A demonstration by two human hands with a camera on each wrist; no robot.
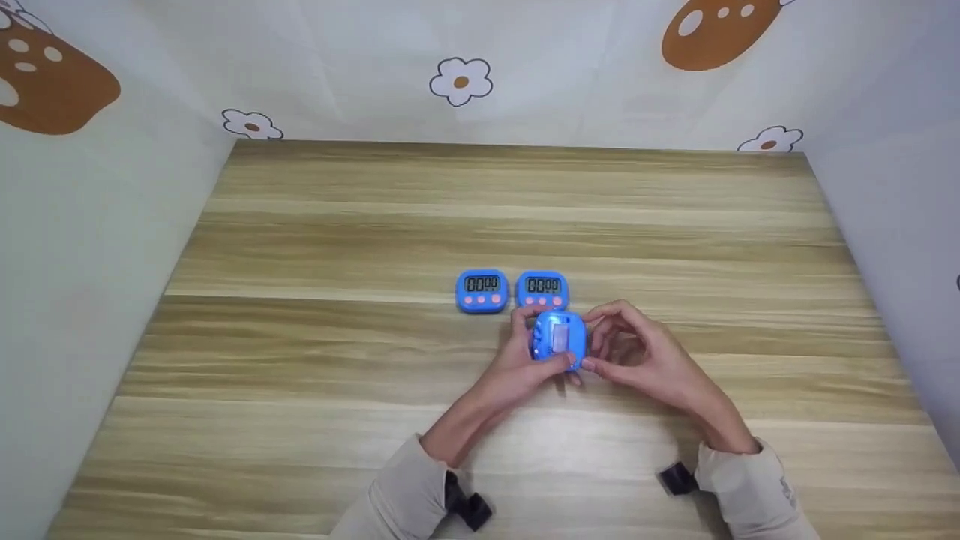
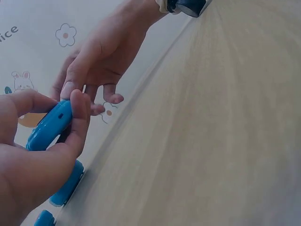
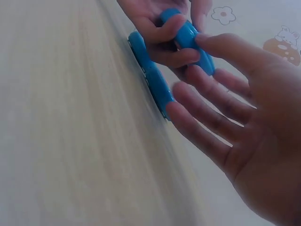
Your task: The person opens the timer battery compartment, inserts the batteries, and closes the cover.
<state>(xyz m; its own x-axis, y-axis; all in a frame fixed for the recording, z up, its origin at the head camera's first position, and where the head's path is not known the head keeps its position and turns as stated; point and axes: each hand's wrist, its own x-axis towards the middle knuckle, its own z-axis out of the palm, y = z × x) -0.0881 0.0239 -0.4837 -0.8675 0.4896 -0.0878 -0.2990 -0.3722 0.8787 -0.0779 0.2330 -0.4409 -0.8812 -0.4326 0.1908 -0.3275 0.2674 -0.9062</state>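
Observation:
My left hand [image 1: 529, 352] grips a blue digital timer [image 1: 571, 337] above the table, its thumb over the lower part. A pale rectangle shows on the upturned side, and no digits are visible there. Thumb and index finger of my right hand [image 1: 649, 360] pinch the timer's right edge, while the other fingers stay off it, as the right wrist view shows. Just beyond lie two matching timers, a left one [image 1: 481, 291] and a right one [image 1: 541, 285], both with zeros on the display and pink buttons. The left hand partly covers the right one's lower edge.
The wood-grain table [image 1: 337, 360] spreads around the hands. Behind it stands a pale backdrop [image 1: 360, 67] with flowers and brown shapes, and pale walls run along both sides. A small black device [image 1: 472, 510] is at the left cuff, another [image 1: 677, 478] at the right cuff.

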